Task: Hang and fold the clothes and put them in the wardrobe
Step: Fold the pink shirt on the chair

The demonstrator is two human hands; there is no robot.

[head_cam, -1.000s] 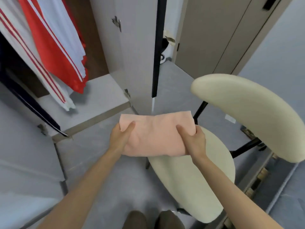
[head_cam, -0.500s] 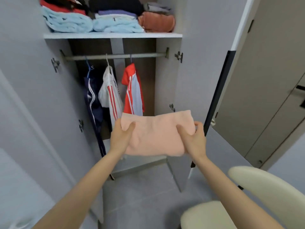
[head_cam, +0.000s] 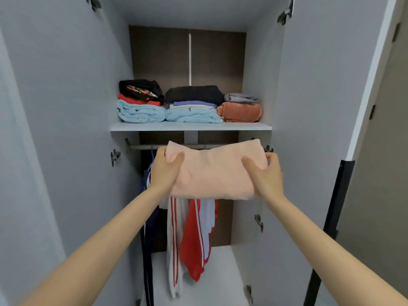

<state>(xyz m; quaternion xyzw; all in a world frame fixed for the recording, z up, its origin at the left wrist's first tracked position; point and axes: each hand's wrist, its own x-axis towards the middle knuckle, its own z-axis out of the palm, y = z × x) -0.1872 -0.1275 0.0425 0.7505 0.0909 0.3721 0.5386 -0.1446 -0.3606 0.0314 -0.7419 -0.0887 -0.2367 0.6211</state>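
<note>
Pink folded garment (head_cam: 214, 173) — soft, light, floppy — held up before the hanging rail (head_cam: 141, 147), just below the shelf (head_cam: 189, 126). Gripped at both ends by left hand (head_cam: 165, 171) and right hand (head_cam: 267, 175) — thumbs on top, fingers probably underneath. Best supported from below to keep the fold.

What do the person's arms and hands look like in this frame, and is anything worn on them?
Both arms are bare as far as the frame shows: no sleeve reaches the left forearm or the right forearm. The left hand and right hand are ungloved, with no ring, watch, bracelet or marking visible on the fingers or wrists.
</note>
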